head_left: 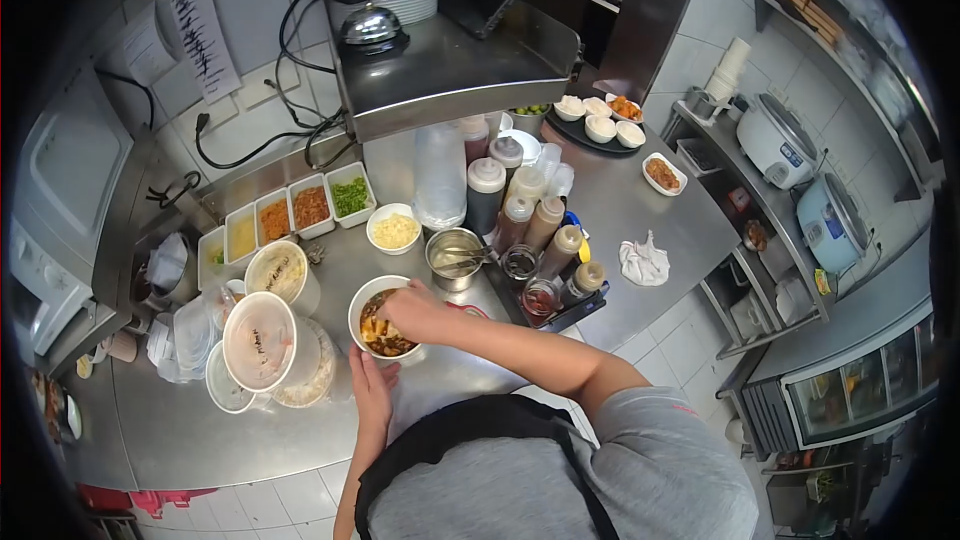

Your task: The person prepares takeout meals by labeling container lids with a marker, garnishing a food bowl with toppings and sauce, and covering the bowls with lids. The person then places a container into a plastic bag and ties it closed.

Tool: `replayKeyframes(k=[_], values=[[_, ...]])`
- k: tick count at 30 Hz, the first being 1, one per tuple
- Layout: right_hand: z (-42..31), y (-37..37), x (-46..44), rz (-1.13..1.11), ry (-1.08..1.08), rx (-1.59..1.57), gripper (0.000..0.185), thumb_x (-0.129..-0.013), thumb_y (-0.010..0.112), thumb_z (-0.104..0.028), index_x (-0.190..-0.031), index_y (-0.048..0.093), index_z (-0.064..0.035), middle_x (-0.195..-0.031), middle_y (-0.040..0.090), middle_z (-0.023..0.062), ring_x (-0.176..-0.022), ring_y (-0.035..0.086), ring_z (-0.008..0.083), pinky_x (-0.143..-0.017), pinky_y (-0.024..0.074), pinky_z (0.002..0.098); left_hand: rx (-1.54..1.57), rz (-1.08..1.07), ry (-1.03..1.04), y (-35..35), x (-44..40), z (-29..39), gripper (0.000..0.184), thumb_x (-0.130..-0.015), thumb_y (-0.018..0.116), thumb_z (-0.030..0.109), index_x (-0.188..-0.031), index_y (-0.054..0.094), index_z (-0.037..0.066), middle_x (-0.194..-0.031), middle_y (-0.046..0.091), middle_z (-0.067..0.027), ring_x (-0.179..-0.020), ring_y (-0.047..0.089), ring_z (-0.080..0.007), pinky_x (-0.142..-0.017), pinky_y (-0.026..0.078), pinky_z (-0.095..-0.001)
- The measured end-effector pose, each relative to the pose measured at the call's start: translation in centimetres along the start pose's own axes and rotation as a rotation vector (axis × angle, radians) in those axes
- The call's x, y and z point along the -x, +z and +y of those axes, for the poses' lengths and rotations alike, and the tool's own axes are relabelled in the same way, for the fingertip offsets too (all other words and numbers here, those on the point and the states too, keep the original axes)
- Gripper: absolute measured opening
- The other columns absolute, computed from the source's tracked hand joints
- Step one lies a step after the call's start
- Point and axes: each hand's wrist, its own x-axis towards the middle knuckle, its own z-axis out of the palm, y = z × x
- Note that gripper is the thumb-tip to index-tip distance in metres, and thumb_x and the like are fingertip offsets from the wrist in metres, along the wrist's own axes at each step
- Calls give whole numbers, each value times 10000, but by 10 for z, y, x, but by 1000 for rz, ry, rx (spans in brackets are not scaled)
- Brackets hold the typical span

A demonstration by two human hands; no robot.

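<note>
A white bowl (356,308) of dark brown broth with yellowish pieces stands on the steel counter. My right hand (414,314) reaches over its rim, fingers bent together and pointing down into the bowl; what they pinch, if anything, is hidden. My left hand (373,386) is at the bowl's near side, its stretched fingers touching the lower wall. Just behind the bowl sit a white bowl of pale yellow shreds (394,228) and a steel pot (456,252) with a utensil in it.
Stacked round tubs (262,340) crowd the left, below a row of topping containers (310,206). Squeeze bottles (487,190) stand in a rack on the right. A steel shelf (450,80) overhangs the back. A crumpled white cloth (644,262) lies at the right.
</note>
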Motion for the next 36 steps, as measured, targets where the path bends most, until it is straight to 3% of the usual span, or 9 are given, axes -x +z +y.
replayKeyframes(k=[2, 3, 7, 10, 12, 22, 26, 30, 36], values=[[-12, -13, 7, 98, -23, -29, 143, -735, 549, -55, -811, 669, -71, -763, 642, 164, -708, 631, 308, -890, 394, 478, -69, -27, -23, 2, -5, 8, 605, -973, 306, 416, -1409, 138, 31, -1104, 534, -177, -798, 644, -219, -640, 521, -303], [-15, -24, 6, -38, 30, -29, 246, -755, 602, -142, -992, 662, -117, -817, 649, 127, -843, 623, 286, -954, 295, 498, -11, -3, -24, 5, -11, 7, 589, -977, 318, 378, -1431, 93, 78, -1054, 561, -176, -693, 655, -223, -560, 521, -288], [-8, -19, 24, 167, -136, 53, 278, -761, 591, -141, -1032, 652, -136, -836, 652, 111, -905, 613, 257, -968, 283, 510, -19, -15, -51, 9, -18, 5, 529, -975, 317, 388, -1403, 163, 117, -1057, 573, -177, -693, 668, -250, -549, 529, -280], [-2, -28, 41, -68, 8, 20, 235, -777, 528, -82, -968, 655, -130, -850, 654, 114, -904, 608, 234, -978, 272, 545, -42, -17, -7, 16, -15, 5, 452, -977, 304, 295, -1377, 201, 110, -1034, 591, -165, -673, 673, -245, -510, 521, -254], [8, -15, 48, 198, -100, -11, 255, -771, 544, -76, -1000, 643, -127, -897, 651, 114, -946, 596, 225, -984, 259, 548, 10, -29, -19, 15, -7, 3, 382, -967, 295, 201, -1329, 244, 87, -1035, 583, -148, -678, 673, -246, -504, 517, -232], [24, -50, 64, -69, 24, -105, 386, -753, 618, -147, -1138, 603, -151, -961, 661, 60, -968, 596, 200, -975, 250, 547, 157, -52, -34, 44, 28, -4, 399, -956, 302, 119, -1346, 219, 114, -1191, 469, -182, -907, 628, -279, -699, 588, -354], [24, -89, 107, 127, -66, -198, 409, -768, 626, -188, -1172, 567, -164, -972, 652, 52, -999, 576, 221, -906, 349, 433, 195, -113, -131, 42, 31, -1, 442, -954, 292, 117, -1382, 183, 126, -1214, 465, -183, -921, 625, -301, -710, 581, -365], [49, -133, 164, 257, 336, -111, 210, -792, 638, -283, -877, 644, -90, -793, 649, 123, -692, 625, 329, -576, 491, 417, 11, -129, -146, 32, 39, 11, 428, -954, 297, 124, -1376, 227, 106, -1193, 493, -158, -915, 626, -252, -693, 575, -334], [71, -102, 200, 227, 585, -133, 205, -798, 639, -194, -860, 634, 1, -706, 624, 175, -663, 612, 341, -602, 483, 400, -67, -244, -143, 37, 43, 5, 467, -958, 312, 138, -1409, 198, 93, -1193, 495, -153, -944, 608, -226, -690, 567, -319]])
